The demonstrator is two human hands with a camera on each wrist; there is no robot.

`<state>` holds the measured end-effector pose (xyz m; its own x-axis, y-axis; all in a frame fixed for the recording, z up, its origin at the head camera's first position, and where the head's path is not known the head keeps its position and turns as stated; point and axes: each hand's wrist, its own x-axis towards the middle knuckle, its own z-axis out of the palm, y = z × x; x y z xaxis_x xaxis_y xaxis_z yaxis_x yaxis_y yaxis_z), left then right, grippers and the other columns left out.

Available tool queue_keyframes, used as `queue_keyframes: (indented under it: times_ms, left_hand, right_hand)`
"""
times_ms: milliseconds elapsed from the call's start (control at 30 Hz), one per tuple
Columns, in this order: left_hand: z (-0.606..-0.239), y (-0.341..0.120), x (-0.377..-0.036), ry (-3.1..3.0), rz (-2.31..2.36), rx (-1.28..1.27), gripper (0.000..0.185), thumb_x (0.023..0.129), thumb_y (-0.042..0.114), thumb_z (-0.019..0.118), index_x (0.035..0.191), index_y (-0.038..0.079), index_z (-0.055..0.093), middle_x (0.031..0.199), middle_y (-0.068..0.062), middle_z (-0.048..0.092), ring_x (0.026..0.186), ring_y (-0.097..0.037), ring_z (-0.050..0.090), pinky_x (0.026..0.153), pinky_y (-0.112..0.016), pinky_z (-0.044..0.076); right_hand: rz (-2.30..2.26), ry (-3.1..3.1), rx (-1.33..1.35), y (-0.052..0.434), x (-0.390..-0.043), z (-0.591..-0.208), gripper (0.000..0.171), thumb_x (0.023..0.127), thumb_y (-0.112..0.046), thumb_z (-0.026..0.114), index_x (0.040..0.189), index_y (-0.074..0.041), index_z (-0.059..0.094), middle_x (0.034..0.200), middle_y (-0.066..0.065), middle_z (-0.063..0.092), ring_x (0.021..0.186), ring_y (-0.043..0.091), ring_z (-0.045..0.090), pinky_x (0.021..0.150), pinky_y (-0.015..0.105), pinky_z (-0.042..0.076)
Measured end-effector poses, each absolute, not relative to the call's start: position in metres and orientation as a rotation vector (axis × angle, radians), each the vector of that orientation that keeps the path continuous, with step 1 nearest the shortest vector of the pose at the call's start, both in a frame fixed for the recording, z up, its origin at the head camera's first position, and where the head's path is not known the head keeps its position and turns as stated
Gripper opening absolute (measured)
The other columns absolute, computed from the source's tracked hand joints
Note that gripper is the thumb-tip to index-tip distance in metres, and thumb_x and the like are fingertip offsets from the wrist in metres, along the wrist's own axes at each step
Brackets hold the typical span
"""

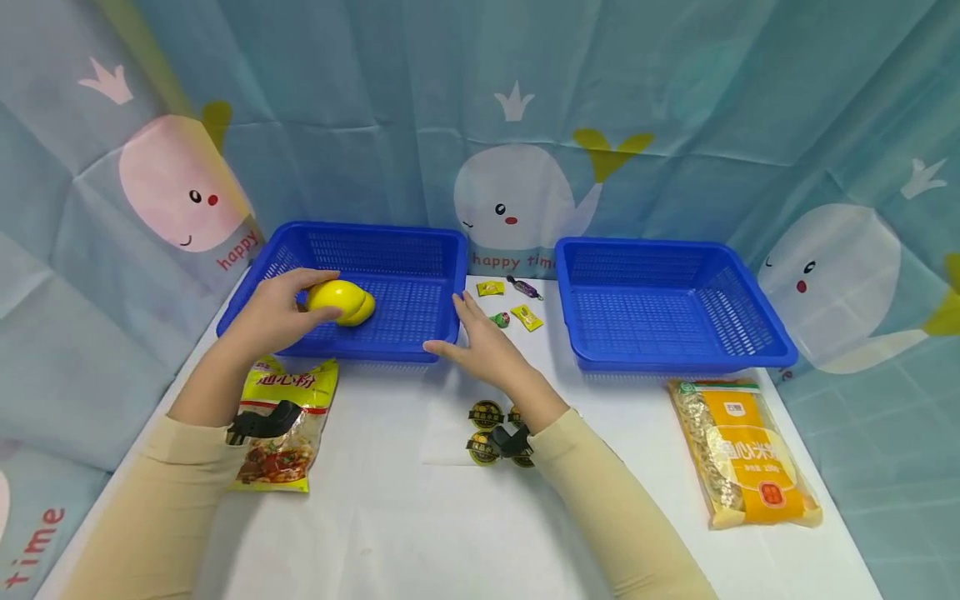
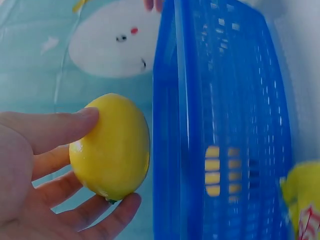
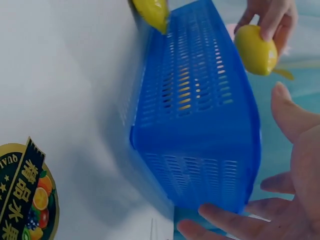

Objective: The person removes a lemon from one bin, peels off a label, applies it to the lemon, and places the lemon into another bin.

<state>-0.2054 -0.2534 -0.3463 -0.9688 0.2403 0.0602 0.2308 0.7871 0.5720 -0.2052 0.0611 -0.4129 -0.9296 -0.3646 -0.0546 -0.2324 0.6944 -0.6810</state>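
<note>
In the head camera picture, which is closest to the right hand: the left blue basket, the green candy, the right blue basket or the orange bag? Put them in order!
From the right hand:
1. Left blue basket, touching its near right corner.
2. Green candy, just right of the fingers.
3. Right blue basket, farther right.
4. Orange bag, at the far right, near the front edge.

Left hand (image 1: 273,317) curled, right hand (image 1: 487,346) flat.

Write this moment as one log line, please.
left hand: holds lemon over left basket | right hand: open at its corner
</note>
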Motion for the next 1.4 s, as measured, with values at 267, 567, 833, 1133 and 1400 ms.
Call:
queue_keyframes:
  times_ms: [267, 567, 833, 1133, 1400]
  left_hand:
    - [-0.347, -0.219, -0.19, 2.895, 1.074, 0.447, 0.059, 0.097, 0.035, 0.068, 0.149, 0.013, 0.05, 0.146, -0.016, 0.053, 0.122, -0.035, 0.053, 0.101, -0.055, 0.051]
    - [-0.357, -0.172, -0.178, 2.806, 1.211, 0.596, 0.071, 0.095, 0.032, 0.072, 0.154, 0.016, 0.035, 0.139, -0.013, 0.061, 0.123, -0.033, 0.059, 0.095, -0.051, 0.054]
    - [-0.367, -0.139, -0.165, 2.696, 1.374, 0.607, 0.057, 0.093, 0.037, 0.073, 0.139, 0.012, 0.051, 0.135, -0.008, 0.062, 0.117, -0.027, 0.062, 0.095, -0.047, 0.055]
    - [-0.381, -0.11, -0.148, 2.61, 1.561, 0.562, 0.06, 0.085, 0.034, 0.082, 0.136, 0.012, 0.057, 0.136, -0.004, 0.06, 0.124, -0.024, 0.058, 0.1, -0.039, 0.054]
    - [-0.4, -0.089, -0.148, 2.549, 1.635, 0.518, 0.061, 0.084, 0.032, 0.083, 0.137, 0.013, 0.058, 0.134, -0.002, 0.06, 0.123, -0.022, 0.059, 0.097, -0.033, 0.055]
  right_hand:
    - [-1.218, 2.808, -0.623, 0.066, -0.196, -0.403, 0.084, 0.091, -0.059, 0.066, 0.16, -0.028, 0.029, 0.169, 0.006, 0.02, 0.145, 0.033, 0.041, 0.116, 0.058, 0.035]
    - [-1.55, 2.704, -0.93, 0.076, -0.182, -0.401, 0.066, 0.09, -0.021, 0.078, 0.149, -0.014, 0.049, 0.155, 0.007, 0.045, 0.126, 0.029, 0.059, 0.089, 0.034, 0.059]
    - [-1.656, 2.644, -0.99, 0.084, -0.167, -0.406, 0.064, 0.086, -0.013, 0.081, 0.145, -0.011, 0.055, 0.148, 0.007, 0.053, 0.128, 0.023, 0.058, 0.088, 0.028, 0.059]
    - [-1.867, 2.561, -0.923, 0.11, -0.148, -0.412, 0.058, 0.084, -0.005, 0.079, 0.139, -0.008, 0.06, 0.14, 0.012, 0.06, 0.127, 0.027, 0.06, 0.09, 0.029, 0.058]
    - [-1.888, 2.564, -0.772, 0.133, -0.142, -0.42, 0.059, 0.084, -0.008, 0.08, 0.14, -0.01, 0.06, 0.14, 0.009, 0.061, 0.127, 0.025, 0.059, 0.09, 0.027, 0.057]
